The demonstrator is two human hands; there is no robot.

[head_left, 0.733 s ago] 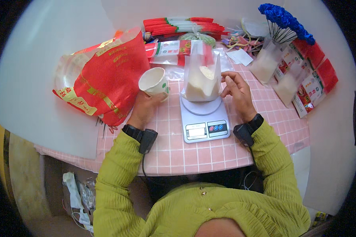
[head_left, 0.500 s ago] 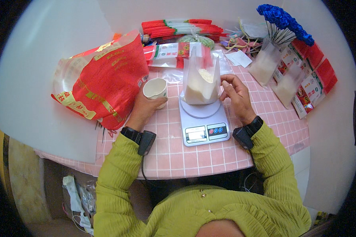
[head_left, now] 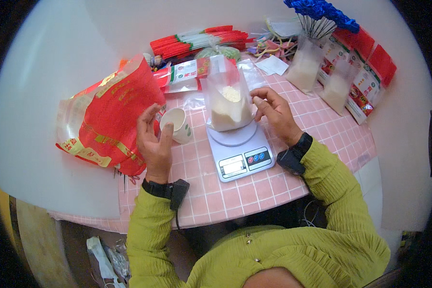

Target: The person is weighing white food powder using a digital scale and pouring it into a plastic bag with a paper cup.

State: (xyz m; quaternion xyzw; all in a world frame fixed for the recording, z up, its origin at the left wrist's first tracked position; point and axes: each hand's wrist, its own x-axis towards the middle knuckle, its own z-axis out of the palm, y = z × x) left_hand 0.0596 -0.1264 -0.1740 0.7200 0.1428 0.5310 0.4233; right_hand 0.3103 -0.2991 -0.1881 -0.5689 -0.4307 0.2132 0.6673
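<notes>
A clear plastic bag (head_left: 228, 103), part full of white grains, stands upright on a small white kitchen scale (head_left: 240, 153). My right hand (head_left: 273, 113) is beside the bag's right side, fingers loosely curled with their tips at the bag's edge, gripping nothing. A white paper cup (head_left: 177, 124) rests tilted on the pink checked tablecloth (head_left: 225, 197), left of the scale. My left hand (head_left: 153, 141) lies just beside the cup, palm turned up and fingers spread. A big red printed sack (head_left: 110, 120) lies behind it.
Two filled clear bags (head_left: 305, 65) (head_left: 338, 86) stand at the back right beside red-topped packets (head_left: 369, 81). Blue artificial flowers (head_left: 321, 9) rise above them. A bundle of red sticks (head_left: 197, 41) and a small printed packet (head_left: 185, 74) lie at the back.
My left hand brought the paper cup down to the table by the scale, let go of it and opened. My right hand stayed by the bag.
</notes>
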